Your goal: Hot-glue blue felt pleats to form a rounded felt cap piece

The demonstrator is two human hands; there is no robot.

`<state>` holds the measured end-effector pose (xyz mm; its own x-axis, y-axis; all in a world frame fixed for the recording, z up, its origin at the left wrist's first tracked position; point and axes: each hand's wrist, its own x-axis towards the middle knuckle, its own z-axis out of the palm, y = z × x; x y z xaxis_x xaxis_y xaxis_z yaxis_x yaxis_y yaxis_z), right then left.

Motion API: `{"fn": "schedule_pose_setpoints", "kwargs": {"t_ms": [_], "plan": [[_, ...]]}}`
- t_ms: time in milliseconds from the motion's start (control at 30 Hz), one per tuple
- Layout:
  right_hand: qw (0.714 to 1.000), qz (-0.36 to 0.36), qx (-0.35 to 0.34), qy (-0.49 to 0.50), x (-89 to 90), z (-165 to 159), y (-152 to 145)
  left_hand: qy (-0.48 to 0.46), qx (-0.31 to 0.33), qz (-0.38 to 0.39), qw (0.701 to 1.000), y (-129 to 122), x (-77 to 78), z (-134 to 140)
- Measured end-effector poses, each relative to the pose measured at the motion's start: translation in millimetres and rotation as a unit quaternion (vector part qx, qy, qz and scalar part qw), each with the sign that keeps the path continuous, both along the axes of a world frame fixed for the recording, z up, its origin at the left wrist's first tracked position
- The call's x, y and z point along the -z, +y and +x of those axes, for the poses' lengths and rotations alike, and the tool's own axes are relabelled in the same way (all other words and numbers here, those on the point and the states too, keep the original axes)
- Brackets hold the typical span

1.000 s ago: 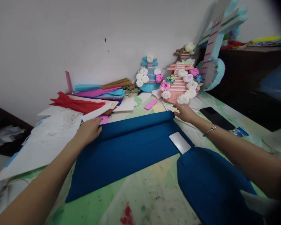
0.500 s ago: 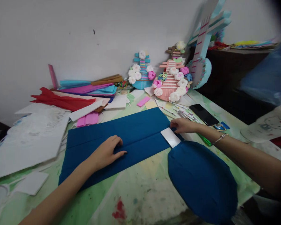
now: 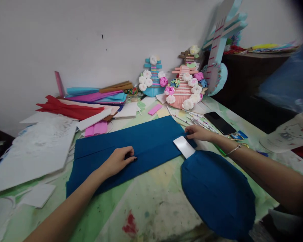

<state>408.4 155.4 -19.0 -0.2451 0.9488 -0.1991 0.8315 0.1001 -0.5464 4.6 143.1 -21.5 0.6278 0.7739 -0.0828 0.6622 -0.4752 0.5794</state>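
Note:
A folded sheet of dark blue crepe paper [image 3: 151,134] lies slantwise on the table, with a long crease along it. My left hand [image 3: 118,160] rests on its middle, fingers bent down and the thumb apart from them. At the sheet's right end, my right hand [image 3: 197,133] has thumb and fingers closed on the paper's edge; the fingertips are partly hidden. Just below that hand lies a rounded shape covered in blue paper [image 3: 218,191]. Its bare white neck [image 3: 183,146] overlaps the right end of the sheet.
Flower-trimmed model lutes in blue [image 3: 154,89] and pink [image 3: 181,95] stand at the back. Several markers [image 3: 200,121] and a phone [image 3: 219,122] lie beyond my right hand. Coloured paper [image 3: 70,109] and white foam board [image 3: 40,151] occupy the left side.
My left thumb has drawn closer to the bent fingers, and that hand sits slightly higher. My right hand has shifted slightly at the sheet's edge. The sheet's crease looks flatter.

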Motion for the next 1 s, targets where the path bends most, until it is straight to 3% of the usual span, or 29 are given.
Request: {"fn": "schedule_pose_setpoints", "kwargs": {"t_ms": [200, 400, 567, 733, 867, 1000], "plan": [[0.999, 0.012, 0.051, 0.003, 6.1, -4.3, 1.4, 0.092, -0.005, 0.056, 0.994, 12.2, 5.0, -1.4], [0.993, 0.083, 0.076, -0.042, 17.0, -5.6, 2.1, 0.205, -0.026, 0.126, 0.970, 7.3, 4.3, -3.2], [0.983, 0.141, 0.091, -0.070, 25.8, -10.0, -4.3, 0.208, -0.058, 0.179, 0.960, -2.0, 16.4, -17.8], [0.970, 0.202, 0.088, -0.105, 16.4, -18.4, -24.1, 0.135, -0.094, 0.348, 0.923, -22.4, 23.7, -46.6], [0.960, 0.220, 0.062, -0.164, 0.7, -29.6, -53.4, 0.021, 0.004, 0.362, 0.932, -43.9, 13.3, -50.1], [0.949, 0.134, 0.051, -0.279, -7.6, -46.8, -79.1, 0.063, 0.123, 0.295, 0.945, -51.2, 9.9, -29.4]]}}
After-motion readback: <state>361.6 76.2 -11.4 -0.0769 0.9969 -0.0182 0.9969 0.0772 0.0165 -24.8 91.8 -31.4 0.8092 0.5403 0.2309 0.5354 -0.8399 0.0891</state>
